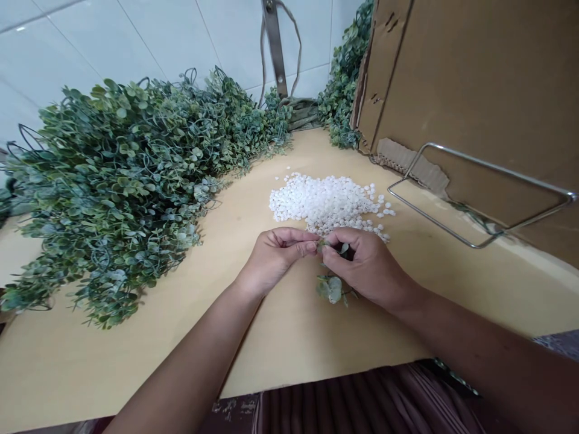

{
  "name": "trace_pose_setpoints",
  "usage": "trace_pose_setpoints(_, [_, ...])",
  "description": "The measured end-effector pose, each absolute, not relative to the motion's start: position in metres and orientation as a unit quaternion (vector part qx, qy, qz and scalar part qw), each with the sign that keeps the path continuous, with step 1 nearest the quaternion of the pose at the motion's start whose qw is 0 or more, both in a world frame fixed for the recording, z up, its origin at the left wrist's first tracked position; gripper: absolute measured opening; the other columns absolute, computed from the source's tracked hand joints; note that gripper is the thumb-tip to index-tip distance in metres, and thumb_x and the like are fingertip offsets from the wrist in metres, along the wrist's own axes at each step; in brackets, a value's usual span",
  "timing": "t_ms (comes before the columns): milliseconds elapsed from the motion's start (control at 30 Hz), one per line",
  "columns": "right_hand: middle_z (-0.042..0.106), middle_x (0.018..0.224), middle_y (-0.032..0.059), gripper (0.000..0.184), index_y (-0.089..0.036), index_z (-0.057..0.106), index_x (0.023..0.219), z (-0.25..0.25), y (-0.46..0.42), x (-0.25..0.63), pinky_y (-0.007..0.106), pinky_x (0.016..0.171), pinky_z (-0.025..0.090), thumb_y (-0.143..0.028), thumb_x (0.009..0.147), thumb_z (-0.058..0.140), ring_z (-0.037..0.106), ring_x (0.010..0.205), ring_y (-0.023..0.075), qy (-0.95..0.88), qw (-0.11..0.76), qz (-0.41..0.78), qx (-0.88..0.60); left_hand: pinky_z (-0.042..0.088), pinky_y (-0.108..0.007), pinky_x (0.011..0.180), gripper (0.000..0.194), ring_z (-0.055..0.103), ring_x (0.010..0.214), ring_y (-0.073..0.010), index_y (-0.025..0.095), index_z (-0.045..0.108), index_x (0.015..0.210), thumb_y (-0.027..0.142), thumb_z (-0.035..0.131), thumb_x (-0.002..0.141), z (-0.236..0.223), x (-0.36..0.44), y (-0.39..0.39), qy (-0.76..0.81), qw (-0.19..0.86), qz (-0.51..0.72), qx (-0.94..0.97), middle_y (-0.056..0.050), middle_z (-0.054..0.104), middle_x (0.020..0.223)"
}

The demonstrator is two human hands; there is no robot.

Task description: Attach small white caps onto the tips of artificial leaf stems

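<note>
My right hand [362,259] pinches an artificial leaf sprig [332,289], whose pale green leaves hang below the fingers. Meeting it from the left, my left hand [278,253] has thumb and forefinger pressed together at the tip of the same sprig. Anything small between those fingertips is too hidden to make out. Just beyond both hands lies a loose heap of small white plastic pieces [325,199], round and flat-looking.
A big pile of artificial greenery [136,163] covers the left of the table [271,355]. On the right stand a cardboard box [470,90] and a bent metal wire frame [452,235]. More greenery [346,78] sits at the back, by a tiled wall [136,36].
</note>
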State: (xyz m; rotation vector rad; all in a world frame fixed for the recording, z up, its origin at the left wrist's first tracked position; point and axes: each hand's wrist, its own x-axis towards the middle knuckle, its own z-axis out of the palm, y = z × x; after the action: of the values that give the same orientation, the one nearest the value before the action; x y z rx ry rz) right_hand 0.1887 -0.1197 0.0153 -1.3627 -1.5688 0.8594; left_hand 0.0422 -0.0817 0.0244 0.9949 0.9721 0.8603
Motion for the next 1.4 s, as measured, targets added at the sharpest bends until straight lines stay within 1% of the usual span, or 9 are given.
trace_pose_setpoints(300, [0.04,0.051,-0.0036,0.019,-0.017,0.048,0.052,0.0122,-0.121,0.1878,0.022,0.046,0.031,-0.022,0.071,0.05,0.036,0.049,0.0084,-0.63,0.432,0.333,-0.553,0.051,-0.023,0.068,0.017,0.06,0.055,-0.0087,0.015,0.07,0.055,0.021,0.084,0.046,0.0261,0.044,-0.0838,0.445,0.664,0.37,0.473,0.0,0.07,0.058])
trace_pose_setpoints(400, [0.043,0.05,-0.0031,0.018,-0.017,0.049,0.053,0.0126,-0.1209,0.1872,0.022,0.046,0.032,-0.021,0.07,0.05,0.037,0.049,0.0086,-0.629,0.429,0.335,-0.555,0.051,-0.023,0.068,0.018,0.059,0.055,-0.0087,0.014,0.07,0.054,0.021,0.084,0.045,0.0272,0.045,-0.0836,0.451,0.659,0.362,0.481,0.0,0.069,0.058])
trace_pose_setpoints(567, [0.049,0.055,-0.0004,0.016,-0.016,0.052,0.057,0.0147,-0.1198,0.1871,0.023,0.049,0.037,-0.023,0.071,0.049,0.044,0.053,0.0104,-0.616,0.429,0.374,-0.546,0.051,-0.025,0.064,0.019,0.059,0.053,-0.0098,0.015,0.072,0.059,0.022,0.084,0.046,0.0265,0.0438,-0.0831,0.46,0.665,0.37,0.457,0.0,0.069,0.057])
trace_pose_setpoints(767, [0.048,0.055,-0.001,0.016,-0.016,0.052,0.057,0.0146,-0.1205,0.1879,0.022,0.047,0.035,-0.026,0.07,0.05,0.042,0.052,0.0096,-0.588,0.431,0.419,-0.541,0.052,-0.024,0.063,0.021,0.061,0.053,-0.0101,0.016,0.072,0.06,0.024,0.085,0.046,0.0242,0.0418,-0.0829,0.443,0.675,0.375,0.456,0.0,0.07,0.057])
trace_pose_setpoints(900, [0.045,0.054,-0.0016,0.017,-0.016,0.051,0.055,0.0146,-0.1198,0.1867,0.022,0.047,0.033,-0.026,0.069,0.05,0.039,0.051,0.0088,-0.588,0.434,0.416,-0.541,0.051,-0.023,0.063,0.022,0.06,0.053,-0.0093,0.016,0.072,0.06,0.025,0.085,0.045,0.0241,0.0425,-0.083,0.441,0.677,0.376,0.454,0.0,0.07,0.057])
trace_pose_setpoints(1033, [0.043,0.052,-0.0024,0.018,-0.017,0.049,0.053,0.0149,-0.1191,0.186,0.022,0.047,0.033,-0.025,0.069,0.05,0.038,0.05,0.0086,-0.594,0.441,0.407,-0.536,0.052,-0.026,0.066,0.023,0.06,0.054,-0.0104,0.015,0.071,0.058,0.025,0.086,0.043,0.0246,0.0431,-0.0832,0.451,0.67,0.372,0.458,0.0,0.069,0.057])
trace_pose_setpoints(1167, [0.046,0.053,-0.0014,0.018,-0.017,0.049,0.054,0.0141,-0.1197,0.1858,0.022,0.048,0.036,-0.025,0.071,0.05,0.041,0.051,0.0093,-0.599,0.439,0.4,-0.537,0.052,-0.028,0.069,0.023,0.06,0.055,-0.0108,0.015,0.071,0.057,0.026,0.086,0.043,0.0251,0.043,-0.0828,0.447,0.667,0.37,0.467,-0.001,0.07,0.059])
trace_pose_setpoints(1300, [0.049,0.055,0.0001,0.018,-0.017,0.052,0.056,0.0135,-0.1205,0.1865,0.022,0.05,0.039,-0.023,0.072,0.048,0.045,0.053,0.0104,-0.611,0.435,0.388,-0.535,0.051,-0.026,0.068,0.022,0.06,0.057,-0.0105,0.015,0.071,0.058,0.026,0.085,0.045,0.0249,0.0432,-0.0828,0.445,0.66,0.367,0.482,-0.001,0.07,0.061])
trace_pose_setpoints(1400, [0.051,0.056,0.0002,0.017,-0.016,0.053,0.058,0.0141,-0.1208,0.1877,0.022,0.049,0.038,-0.023,0.073,0.048,0.045,0.054,0.0103,-0.616,0.437,0.388,-0.528,0.05,-0.024,0.067,0.022,0.06,0.057,-0.01,0.015,0.071,0.059,0.027,0.085,0.046,0.0243,0.0434,-0.0833,0.444,0.663,0.373,0.474,-0.001,0.07,0.062])
